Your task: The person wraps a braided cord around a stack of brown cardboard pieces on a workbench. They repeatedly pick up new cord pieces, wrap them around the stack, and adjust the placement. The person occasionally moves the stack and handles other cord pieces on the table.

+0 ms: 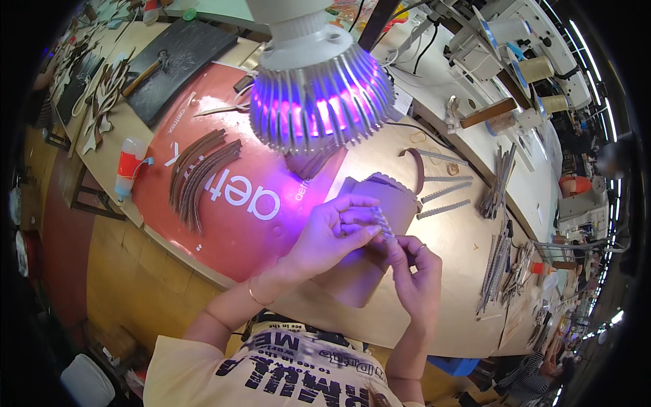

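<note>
Both hands meet over the table's middle, under the purple light. My left hand (336, 234) is closed, thumb and fingers pinching a small, pale strip (382, 220) with a bumpy edge. At the lower end of that strip, my right hand (415, 268) closes its thumb and fingertips on it. Beneath the hands lies a brown, leather-like panel (349, 285), and another brown piece (393, 197) with a scalloped edge shows just beyond the fingers. Similar narrow strips (444, 195) lie to the right, beside a curved brown strip (415, 169). The fingers partly cover the held strip.
A large finned lamp (319, 95) hangs just ahead of the hands. Stacked curved brown strips (203, 176) rest on a red sheet (237, 237) at left, near a red-and-clear bottle (129, 166). A hammer (146, 71) lies on a black slab (183, 57). Strip bundles (498, 183) and a sewing machine (536, 41) stand right.
</note>
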Motion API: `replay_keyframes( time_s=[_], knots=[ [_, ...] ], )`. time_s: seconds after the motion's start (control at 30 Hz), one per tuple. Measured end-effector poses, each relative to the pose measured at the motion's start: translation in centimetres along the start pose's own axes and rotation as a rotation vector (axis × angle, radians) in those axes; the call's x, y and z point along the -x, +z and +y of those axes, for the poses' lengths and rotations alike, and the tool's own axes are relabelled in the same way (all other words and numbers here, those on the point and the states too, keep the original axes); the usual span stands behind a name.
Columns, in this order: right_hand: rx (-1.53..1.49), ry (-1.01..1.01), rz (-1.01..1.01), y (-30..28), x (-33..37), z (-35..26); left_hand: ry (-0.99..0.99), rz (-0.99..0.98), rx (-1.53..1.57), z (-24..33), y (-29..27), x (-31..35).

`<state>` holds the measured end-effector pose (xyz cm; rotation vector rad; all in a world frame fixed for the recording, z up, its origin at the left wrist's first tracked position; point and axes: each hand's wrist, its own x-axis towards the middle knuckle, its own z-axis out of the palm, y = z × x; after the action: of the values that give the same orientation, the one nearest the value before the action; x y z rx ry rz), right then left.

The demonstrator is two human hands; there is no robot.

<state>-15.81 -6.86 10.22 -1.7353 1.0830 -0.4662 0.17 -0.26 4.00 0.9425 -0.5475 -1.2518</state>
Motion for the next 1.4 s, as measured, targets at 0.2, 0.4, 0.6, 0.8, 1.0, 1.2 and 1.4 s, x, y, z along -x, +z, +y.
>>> replay_keyframes(
  time_s=[0.2,0.4,0.6,0.8,1.0,1.2,1.4],
  knots=[
    [0.027,0.099,0.014,-1.9,-0.3,1.0,0.445,-0.182,-1.185,-0.2,0.9,5.0],
    [0.109,0.122,0.065,-3.0,-0.1,0.8,0.365,-0.491,-1.45,-1.9,3.0,5.0],
    [0.321,-0.084,-0.093,-1.8,-3.2,-1.4,0.373,-0.405,-1.33,-1.6,3.6,2.7],
    [0.356,-0.166,-0.293,1.4,-5.9,-4.3,0.441,-0.285,-1.247,-1.5,1.3,2.8],
    [0.297,-0.186,-0.259,2.7,-5.2,-4.0,0.126,0.229,-0.461,-3.7,-2.3,2.8],
    [0.234,-0.018,-0.128,0.4,-3.8,-2.1,-0.01,0.141,-0.468,-4.9,-2.7,2.2],
    [0.291,0.1,-0.127,0.1,-1.7,-1.2,0.115,0.197,-0.472,-5.1,-1.6,2.3]
  ],
)
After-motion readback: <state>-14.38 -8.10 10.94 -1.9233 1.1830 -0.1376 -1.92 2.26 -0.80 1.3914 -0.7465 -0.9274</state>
